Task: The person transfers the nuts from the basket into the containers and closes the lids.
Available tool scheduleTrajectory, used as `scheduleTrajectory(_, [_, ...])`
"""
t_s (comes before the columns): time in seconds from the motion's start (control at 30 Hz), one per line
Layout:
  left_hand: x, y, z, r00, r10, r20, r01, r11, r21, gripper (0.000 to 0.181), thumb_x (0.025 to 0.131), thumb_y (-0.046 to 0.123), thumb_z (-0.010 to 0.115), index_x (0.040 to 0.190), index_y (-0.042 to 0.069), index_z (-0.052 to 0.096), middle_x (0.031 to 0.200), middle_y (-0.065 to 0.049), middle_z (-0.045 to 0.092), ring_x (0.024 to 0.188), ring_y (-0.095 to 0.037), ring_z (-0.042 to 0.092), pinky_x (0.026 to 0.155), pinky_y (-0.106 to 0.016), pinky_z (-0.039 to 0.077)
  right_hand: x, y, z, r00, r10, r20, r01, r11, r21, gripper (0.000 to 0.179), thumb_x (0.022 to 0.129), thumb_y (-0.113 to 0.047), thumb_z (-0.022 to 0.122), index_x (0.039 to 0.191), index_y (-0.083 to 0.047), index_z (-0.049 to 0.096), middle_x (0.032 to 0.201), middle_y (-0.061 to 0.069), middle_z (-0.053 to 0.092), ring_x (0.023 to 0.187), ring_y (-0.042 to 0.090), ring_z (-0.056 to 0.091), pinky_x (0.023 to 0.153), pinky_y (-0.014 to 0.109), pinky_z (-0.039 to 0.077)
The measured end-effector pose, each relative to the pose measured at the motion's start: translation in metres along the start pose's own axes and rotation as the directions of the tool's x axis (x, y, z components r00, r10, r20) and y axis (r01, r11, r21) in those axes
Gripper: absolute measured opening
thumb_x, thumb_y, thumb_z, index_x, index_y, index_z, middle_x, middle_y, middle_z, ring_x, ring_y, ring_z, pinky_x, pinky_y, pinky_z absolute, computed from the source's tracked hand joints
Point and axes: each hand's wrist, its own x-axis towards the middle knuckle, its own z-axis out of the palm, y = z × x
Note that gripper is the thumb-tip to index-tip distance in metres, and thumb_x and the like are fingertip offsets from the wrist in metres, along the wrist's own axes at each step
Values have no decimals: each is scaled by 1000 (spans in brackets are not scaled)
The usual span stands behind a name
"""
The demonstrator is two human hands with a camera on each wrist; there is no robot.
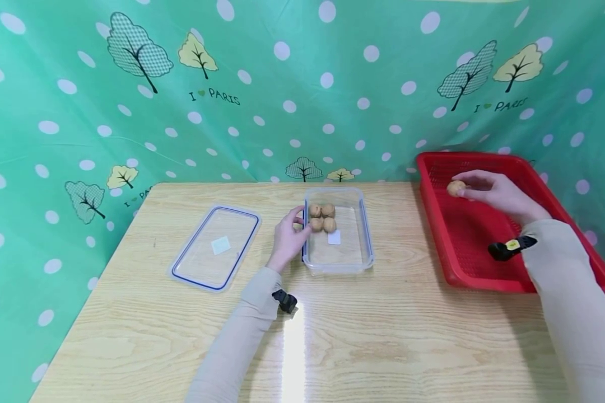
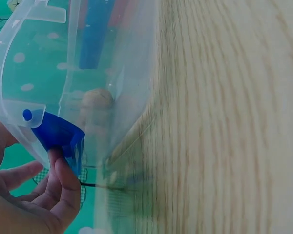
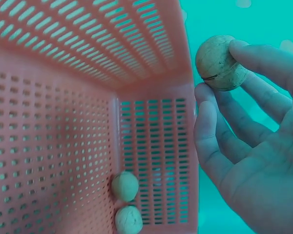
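Observation:
My right hand (image 1: 499, 193) pinches a walnut (image 3: 220, 63) between thumb and fingertips, above the far part of the red plastic basket (image 1: 438, 235). Two more walnuts (image 3: 125, 186) lie inside the basket in the right wrist view; the right arm covers part of it in the head view. At the middle of the table stands a clear plastic food container (image 1: 350, 252) without its lid, with several walnuts (image 1: 327, 210) grouped in its far left corner. My left hand (image 1: 288, 239) holds the container's left side, thumb at the rim and fingers against a blue latch (image 2: 61, 136).
A clear lid (image 1: 196, 263) with a blue seal lies flat on the table (image 1: 383, 347) left of the container. A pale label (image 1: 334, 237) shows at the container's bottom. Behind the table hangs a green dotted cloth (image 1: 262, 73).

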Motion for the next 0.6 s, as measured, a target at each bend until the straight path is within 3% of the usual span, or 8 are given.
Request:
scheduleTrajectory(0.23, [3,-2,-1,999,-25,19,25,1000,6,50,88,8,64,137,6,51,102,-14,63,47,-7,42,44,-22,40,-3,-15,3,1000,-17,1,17,1000,25,65,83,-29,76,140,-15,47,130,6,49,112,19,41,73,29,53])
scheduleTrajectory(0.6, [5,-6,1,999,-36,18,36,999,1,55,87,8,62,140,5,47,102,-12,60,55,-11,46,51,-25,45,2,-34,12,998,-58,-6,59,998,12,60,86,-29,73,139,-15,49,130,7,51,110,18,46,74,22,51])
